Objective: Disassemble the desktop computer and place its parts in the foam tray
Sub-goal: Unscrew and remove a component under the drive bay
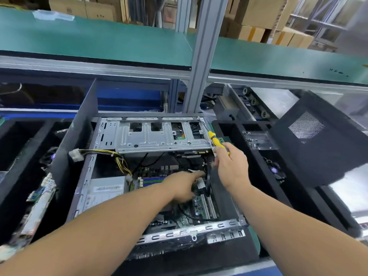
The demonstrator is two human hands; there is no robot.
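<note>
Bare forearms reach in from the near edge of the bench over the open desktop computer (159, 176), which lies on its side at the middle of the bench with its silver drive cage (159, 134) toward the far edge. The left hand (182, 186) stretches forward and down into the case, index finger extended toward a black cable (208, 182) above the motherboard (199, 204); motion blur hides whether the other fingers pinch anything. The right hand (232, 166) hovers just above the case's right wall, wrist bent, fingers curled around the yellow-and-black handle of a screwdriver (214, 138) whose shaft points up and away toward the cage's far right corner. A yellow-and-black wire bundle (119, 160) with a white plug drapes over the case's left wall. Black foam tray (258, 176) compartments flank the computer on both sides; a black side panel (318, 140) leans over the right one.
</note>
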